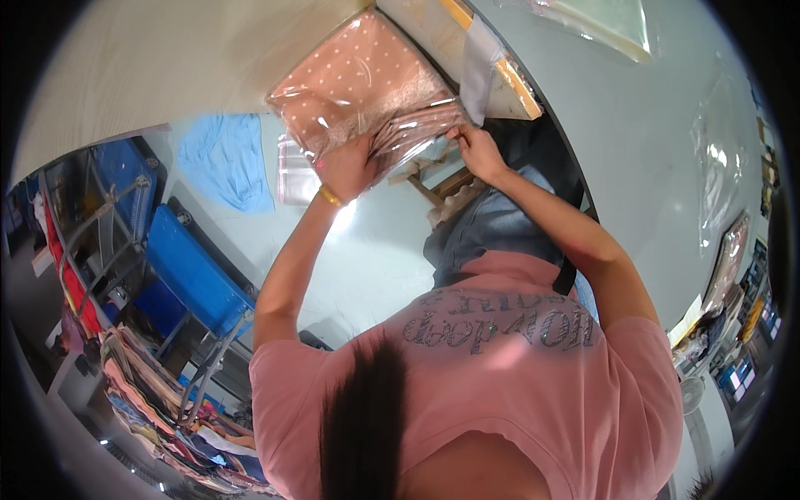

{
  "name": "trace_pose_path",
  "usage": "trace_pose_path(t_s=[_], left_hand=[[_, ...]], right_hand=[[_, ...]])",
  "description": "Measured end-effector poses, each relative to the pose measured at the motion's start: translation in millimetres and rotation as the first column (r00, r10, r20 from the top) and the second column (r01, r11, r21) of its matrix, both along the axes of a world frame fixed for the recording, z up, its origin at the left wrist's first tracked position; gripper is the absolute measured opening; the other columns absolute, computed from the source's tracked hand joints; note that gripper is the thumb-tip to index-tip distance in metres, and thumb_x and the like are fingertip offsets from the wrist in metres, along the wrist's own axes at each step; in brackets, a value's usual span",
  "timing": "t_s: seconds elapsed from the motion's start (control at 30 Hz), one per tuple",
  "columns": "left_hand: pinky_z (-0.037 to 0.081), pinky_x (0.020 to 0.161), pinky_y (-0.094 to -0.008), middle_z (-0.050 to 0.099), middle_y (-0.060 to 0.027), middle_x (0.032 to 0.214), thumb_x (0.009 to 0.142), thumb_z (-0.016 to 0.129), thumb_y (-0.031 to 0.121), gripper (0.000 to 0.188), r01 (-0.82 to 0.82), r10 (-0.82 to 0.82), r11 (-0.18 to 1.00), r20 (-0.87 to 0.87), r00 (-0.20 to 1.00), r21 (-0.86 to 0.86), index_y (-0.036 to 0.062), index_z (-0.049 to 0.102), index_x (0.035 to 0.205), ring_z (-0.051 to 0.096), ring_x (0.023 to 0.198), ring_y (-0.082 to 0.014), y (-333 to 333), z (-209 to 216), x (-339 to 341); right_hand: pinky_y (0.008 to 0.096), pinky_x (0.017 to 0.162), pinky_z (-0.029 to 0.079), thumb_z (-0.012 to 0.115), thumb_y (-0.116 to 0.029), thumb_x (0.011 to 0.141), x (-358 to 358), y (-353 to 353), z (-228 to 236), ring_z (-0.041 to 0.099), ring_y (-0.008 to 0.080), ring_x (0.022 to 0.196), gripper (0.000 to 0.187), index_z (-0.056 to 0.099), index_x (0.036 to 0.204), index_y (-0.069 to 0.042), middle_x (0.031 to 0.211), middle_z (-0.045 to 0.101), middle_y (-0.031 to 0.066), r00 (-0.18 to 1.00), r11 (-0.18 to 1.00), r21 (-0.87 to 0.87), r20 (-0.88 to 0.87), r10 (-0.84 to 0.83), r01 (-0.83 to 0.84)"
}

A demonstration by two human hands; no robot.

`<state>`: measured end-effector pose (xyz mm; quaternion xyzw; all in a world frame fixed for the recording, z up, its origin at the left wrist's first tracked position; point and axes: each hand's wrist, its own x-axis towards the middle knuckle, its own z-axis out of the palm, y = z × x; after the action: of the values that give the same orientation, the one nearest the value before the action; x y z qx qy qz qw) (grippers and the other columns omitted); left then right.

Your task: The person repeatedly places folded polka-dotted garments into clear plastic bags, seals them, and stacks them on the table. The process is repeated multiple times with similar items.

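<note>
A clear plastic bag (421, 125) with a folded pinkish-brown polka-dot garment (362, 71) inside lies on the pale table. Its near end is creased and gathered. My left hand (350, 167), with a yellow band at the wrist, is closed on the near left part of the bag, its fingertips partly hidden by the shiny plastic. At the bag's near right corner my right hand (479, 152) pinches the plastic edge between thumb and fingers.
Right of the bag stands an open carton (517, 87). A light blue cloth (223, 162) and a flat clear packet (296, 171) lie to the left. Blue-topped carts (200, 271) and piled garments (142, 387) stand further left. Clear bags (721, 167) lie on the right-hand table.
</note>
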<state>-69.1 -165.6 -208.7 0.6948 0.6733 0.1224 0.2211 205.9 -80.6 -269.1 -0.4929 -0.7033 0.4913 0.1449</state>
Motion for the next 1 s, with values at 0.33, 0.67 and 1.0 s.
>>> trace_pose_path(t_s=[0.33,0.67,1.0], left_hand=[[0.052,0.096,-0.0426,0.068,-0.018,0.122,0.078,0.068,0.006,0.046,0.201,-0.191,0.977,-0.114,0.975,0.076,0.0003,0.061,0.123,0.066,0.111,-0.0323,-73,2,-27],[0.042,0.109,-0.0459,0.06,-0.0182,0.135,0.08,0.077,0.017,0.063,0.097,-0.107,0.987,0.069,0.992,0.125,-0.001,0.054,0.135,0.051,0.131,-0.0345,-87,-13,-30],[0.049,0.091,-0.0296,0.063,-0.0083,0.126,0.096,0.069,0.029,0.052,-0.495,0.776,0.541,0.63,-0.018,-0.68,-0.0018,0.054,0.134,0.06,0.113,-0.017,-94,-86,-108]], right_hand=[[0.0459,0.078,0.054,0.061,-0.007,0.083,-7,-8,85,0.065,0.0407,0.082,0.012,0.07,0.089,-0.001,0.085,0.068,0.0197,0.944,0.967,0.149,0.289,0.158,-0.207],[0.037,0.088,0.055,0.078,-0.027,0.086,-72,36,-10,0.068,0.0253,0.101,0.053,0.063,0.125,0.005,0.116,0.069,0.0147,0.926,0.595,-0.793,-0.118,-0.359,0.13],[0.0365,0.087,0.051,0.073,-0.027,0.09,-73,18,-4,0.066,0.0232,0.097,0.046,0.065,0.12,0.007,0.11,0.07,0.0145,0.948,0.755,-0.647,-0.16,-0.275,0.11]])
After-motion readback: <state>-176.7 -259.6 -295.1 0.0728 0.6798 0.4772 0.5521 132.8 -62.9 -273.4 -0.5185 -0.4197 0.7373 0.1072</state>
